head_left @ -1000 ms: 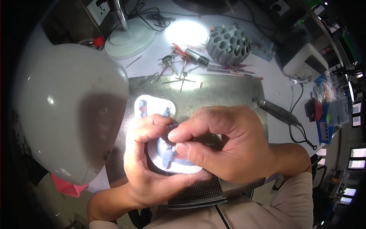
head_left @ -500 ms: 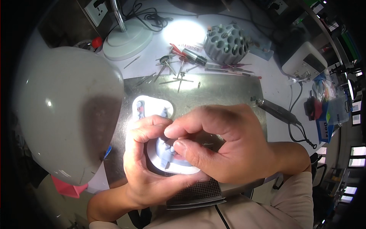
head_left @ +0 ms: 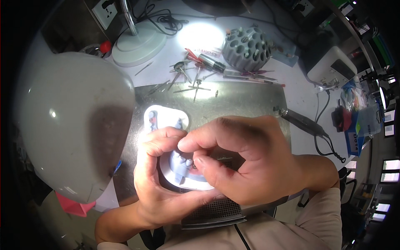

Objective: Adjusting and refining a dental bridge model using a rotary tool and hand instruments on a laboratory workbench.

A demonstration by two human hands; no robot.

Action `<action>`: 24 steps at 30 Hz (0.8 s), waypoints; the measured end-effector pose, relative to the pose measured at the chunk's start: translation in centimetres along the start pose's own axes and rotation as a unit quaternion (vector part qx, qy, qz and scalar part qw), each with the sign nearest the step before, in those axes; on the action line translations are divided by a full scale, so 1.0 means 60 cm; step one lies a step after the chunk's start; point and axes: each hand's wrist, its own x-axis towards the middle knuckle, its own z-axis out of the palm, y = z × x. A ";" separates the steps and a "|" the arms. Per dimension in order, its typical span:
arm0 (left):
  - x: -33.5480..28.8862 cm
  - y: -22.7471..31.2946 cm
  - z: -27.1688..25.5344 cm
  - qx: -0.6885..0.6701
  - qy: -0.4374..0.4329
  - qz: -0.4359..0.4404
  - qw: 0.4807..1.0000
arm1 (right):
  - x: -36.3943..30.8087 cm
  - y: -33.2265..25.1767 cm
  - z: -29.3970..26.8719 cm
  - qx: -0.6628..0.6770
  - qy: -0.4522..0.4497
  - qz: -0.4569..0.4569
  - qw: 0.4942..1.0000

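A dental model (head_left: 180,165) with blue-grey teeth, a patch of pink gum and a white base is held in my left hand (head_left: 152,166). My left thumb runs under its near edge, and the fingers bend round its far left side. Over the model's right part hangs my right hand (head_left: 246,156), bent, its thumb tip and index tip apart. The thumb tip is by the teeth, next to a small dark-gold spot. My right index tip meets the left fingertips. The other right fingers are hidden. Just beyond lies a second dental model (head_left: 167,116) on a white base.
A white lamp head (head_left: 75,121) looms at left; its round base (head_left: 139,46) stands behind. Beyond the metal plate (head_left: 250,98) are mounted discs (head_left: 198,84), a grey bur holder (head_left: 246,49) and thin tools. At right lie a black handpiece (head_left: 302,121) and a white control box (head_left: 332,66).
My right thumb has drawn back slightly to the right from the teeth, widening the gap to the index finger. The left hand keeps its hold on the model.
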 end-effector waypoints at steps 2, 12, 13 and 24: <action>-0.001 -0.002 -0.001 -0.012 0.000 0.005 1.000 | 0.002 0.000 -0.001 0.000 0.004 -0.004 1.000; 0.009 0.008 -0.002 0.041 -0.024 0.057 0.997 | -0.003 0.005 -0.003 0.005 -0.030 0.035 0.999; 0.010 0.009 0.000 0.043 -0.019 0.059 0.997 | -0.005 0.009 0.000 0.024 -0.018 0.037 0.999; 0.011 0.014 -0.009 0.073 -0.027 0.023 0.997 | 0.000 -0.002 -0.010 -0.021 -0.030 0.015 0.999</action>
